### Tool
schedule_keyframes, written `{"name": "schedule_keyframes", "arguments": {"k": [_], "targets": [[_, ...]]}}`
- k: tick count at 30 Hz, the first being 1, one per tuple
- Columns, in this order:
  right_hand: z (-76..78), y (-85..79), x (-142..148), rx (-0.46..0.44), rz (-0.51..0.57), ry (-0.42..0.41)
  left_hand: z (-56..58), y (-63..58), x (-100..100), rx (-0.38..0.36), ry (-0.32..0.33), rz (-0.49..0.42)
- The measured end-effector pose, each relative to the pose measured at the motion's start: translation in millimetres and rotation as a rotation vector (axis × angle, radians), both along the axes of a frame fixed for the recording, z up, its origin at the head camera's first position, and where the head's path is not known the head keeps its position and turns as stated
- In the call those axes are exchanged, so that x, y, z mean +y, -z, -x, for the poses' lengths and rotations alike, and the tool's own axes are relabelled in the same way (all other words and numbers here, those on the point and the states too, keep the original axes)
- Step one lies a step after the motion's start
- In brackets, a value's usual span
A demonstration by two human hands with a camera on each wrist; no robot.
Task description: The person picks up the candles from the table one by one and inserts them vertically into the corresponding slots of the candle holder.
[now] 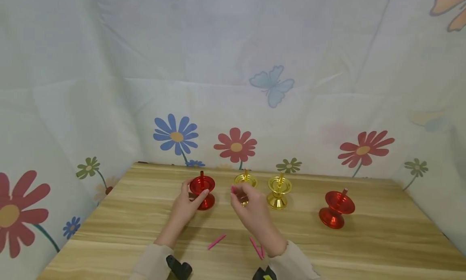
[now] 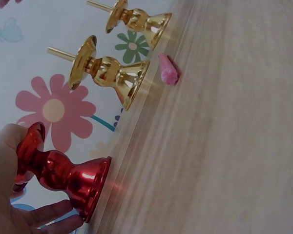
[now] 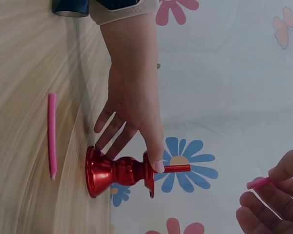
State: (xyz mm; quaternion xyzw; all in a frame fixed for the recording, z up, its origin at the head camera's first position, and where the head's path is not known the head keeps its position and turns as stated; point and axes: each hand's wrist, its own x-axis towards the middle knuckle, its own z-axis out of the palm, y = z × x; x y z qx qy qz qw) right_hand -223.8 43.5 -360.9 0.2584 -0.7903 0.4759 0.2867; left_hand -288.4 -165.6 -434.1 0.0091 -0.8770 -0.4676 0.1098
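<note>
On the left of the table, my left hand (image 1: 185,207) grips a red candle holder (image 1: 207,202) by its dish. In the right wrist view its thumb lies on the rim beside the upright tube, and the other fingers are behind the stem and near the base. The red holder (image 3: 103,171) stands upright. To its right, my right hand (image 1: 255,211) is raised, pinching a thin pink candle (image 3: 259,183) between thumb and fingers. In the head view this hand partly covers a gold candle holder (image 1: 246,177) behind it.
A second gold candle holder (image 1: 278,200) stands right of the first. Farther right is another red candle holder (image 1: 337,210). Near the front lie a pink candle (image 1: 217,241) on the left and two more pink candles (image 1: 256,248) close together. A flowered cloth (image 1: 218,102) hangs behind the table.
</note>
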Motion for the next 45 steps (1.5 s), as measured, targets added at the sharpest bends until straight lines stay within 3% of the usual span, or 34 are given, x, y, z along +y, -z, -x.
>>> {"name": "schedule_keyframes", "arguments": {"k": [12,22,31,45], "targets": [[15.6,-1.6,-13.8,-0.036,0.015,0.007,0.5,-2.4,7.2,0.005,0.018,-0.002],[21.7,-11.3,-30.2,-0.096,0.032,-0.041,0.6,-0.9,10.4,0.012,0.035,-0.009],[28.8,-23.8,-42.1,-0.035,0.135,-0.045,2.8,-6.9,7.3,-0.002,0.038,0.008],[39.3,-9.5,-47.0,-0.044,0.078,-0.046,-2.0,-2.7,1.4,0.003,0.035,0.022]]}}
